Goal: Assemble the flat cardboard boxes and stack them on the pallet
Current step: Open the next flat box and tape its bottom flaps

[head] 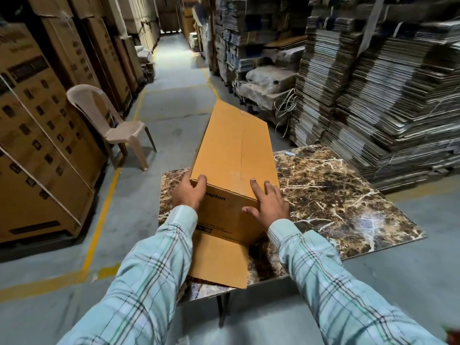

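While the long cardboard box (236,155) lies lengthwise on the marble-patterned table (348,195), its far end juts well past the table's far edge over the floor, and a loose flap (219,260) at its near end hangs over the near edge. The left hand (188,192) curls its fingers round the box's near left corner; the right hand (268,202) rests spread and fairly flat on the near right edge, gripping nothing. To the box's right the tabletop is bare. Ahead runs a grey aisle (174,70) with yellow lines. A plastic chair (112,123) stands left of the table, before stacked cartons (42,135). Piles of flat cardboard (388,100) crowd the right side, close to the table's far right corner.
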Tool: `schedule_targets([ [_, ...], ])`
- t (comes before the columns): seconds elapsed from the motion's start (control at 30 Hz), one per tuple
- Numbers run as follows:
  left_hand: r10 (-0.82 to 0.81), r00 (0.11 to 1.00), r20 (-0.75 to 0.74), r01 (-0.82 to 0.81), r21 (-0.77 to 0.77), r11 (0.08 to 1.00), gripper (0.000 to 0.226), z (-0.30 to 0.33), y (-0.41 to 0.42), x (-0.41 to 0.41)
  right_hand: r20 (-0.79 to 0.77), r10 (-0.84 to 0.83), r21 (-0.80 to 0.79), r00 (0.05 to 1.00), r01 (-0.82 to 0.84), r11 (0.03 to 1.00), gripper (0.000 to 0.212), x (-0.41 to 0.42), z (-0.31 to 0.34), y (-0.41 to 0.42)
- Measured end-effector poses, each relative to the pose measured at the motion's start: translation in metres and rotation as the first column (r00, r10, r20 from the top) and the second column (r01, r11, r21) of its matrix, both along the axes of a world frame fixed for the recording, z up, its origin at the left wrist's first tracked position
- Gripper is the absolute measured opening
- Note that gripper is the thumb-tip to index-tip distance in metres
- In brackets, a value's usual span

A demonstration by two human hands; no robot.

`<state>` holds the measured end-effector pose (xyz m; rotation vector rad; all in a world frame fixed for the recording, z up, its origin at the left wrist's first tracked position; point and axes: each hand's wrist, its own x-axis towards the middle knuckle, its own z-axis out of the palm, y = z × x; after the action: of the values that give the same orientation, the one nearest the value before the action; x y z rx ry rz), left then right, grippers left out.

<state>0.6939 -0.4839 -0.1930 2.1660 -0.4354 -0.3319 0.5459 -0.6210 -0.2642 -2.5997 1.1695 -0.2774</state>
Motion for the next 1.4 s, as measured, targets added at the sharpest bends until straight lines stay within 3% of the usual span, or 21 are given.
schedule_targets([
  [0.13,0.008,1.000,0.016,-0.008,-0.017,1.000,0.051,0.008,-0.005,0.000,0.052,-0.017,-0.095,0.998,0.022,0.995,0.080,-0.007,0.011,0.000],
  [0.3,0.023,1.000,0.011,-0.021,-0.132,0.991,0.049,0.016,-0.016,-0.018,0.011,-0.027,-0.216,1.000,0.028,0.976,0.078,-0.029,0.053,-0.015],
  [0.43,0.095,0.995,0.004,-0.093,-0.189,0.978,0.046,0.018,-0.029,-0.042,-0.021,-0.033,-0.225,0.999,0.027,0.974,0.078,-0.060,0.086,-0.019],
  [0.53,0.065,0.995,0.080,-0.052,-0.146,0.988,0.040,0.021,-0.032,-0.060,-0.048,-0.043,-0.155,0.998,0.035,0.987,0.081,-0.080,0.098,-0.024],
  [0.6,-0.023,0.970,0.243,0.036,-0.049,0.998,0.046,0.027,-0.031,-0.062,-0.057,-0.046,-0.138,0.997,0.037,0.990,0.082,-0.087,0.096,-0.023],
  [0.63,-0.091,0.914,0.395,0.092,0.016,0.996,0.056,0.029,-0.031,-0.060,-0.058,-0.045,-0.142,0.997,0.037,0.989,0.081,-0.089,0.092,-0.020],
  [0.7,-0.305,0.674,0.673,0.207,0.223,0.952,0.066,0.035,-0.037,-0.053,-0.058,-0.047,-0.167,0.997,0.037,0.985,0.080,-0.090,0.084,-0.015],
  [0.77,-0.606,0.388,0.695,0.303,0.524,0.796,0.061,0.039,-0.045,-0.051,-0.060,-0.045,-0.202,0.997,0.032,0.979,0.079,-0.090,0.078,-0.013],
  [0.83,-0.789,0.236,0.567,0.283,0.737,0.614,0.077,0.036,-0.048,-0.051,-0.075,-0.037,-0.206,0.996,0.021,0.978,0.078,-0.090,0.077,-0.014],
  [0.9,-0.829,0.230,0.509,0.244,0.795,0.556,0.087,0.031,-0.050,-0.047,-0.097,-0.035,-0.177,0.995,0.017,0.984,0.078,-0.087,0.076,-0.013],
  [1.03,-0.822,0.230,0.521,0.207,0.799,0.565,0.083,0.028,-0.052,-0.043,-0.136,-0.026,-0.275,0.990,-0.012,0.961,0.066,-0.077,0.074,-0.010],
  [1.2,-0.831,0.222,0.511,0.192,0.812,0.551,0.082,0.021,-0.051,-0.043,0.196,0.080,-0.050,0.977,-0.072,0.996,0.040,-0.047,0.080,-0.014],
  [1.4,-0.821,0.233,0.522,0.198,0.801,0.565,0.082,0.016,-0.046,-0.033,0.255,-0.007,0.028,0.967,0.000,1.000,0.032,-0.015,0.078,-0.033],
])
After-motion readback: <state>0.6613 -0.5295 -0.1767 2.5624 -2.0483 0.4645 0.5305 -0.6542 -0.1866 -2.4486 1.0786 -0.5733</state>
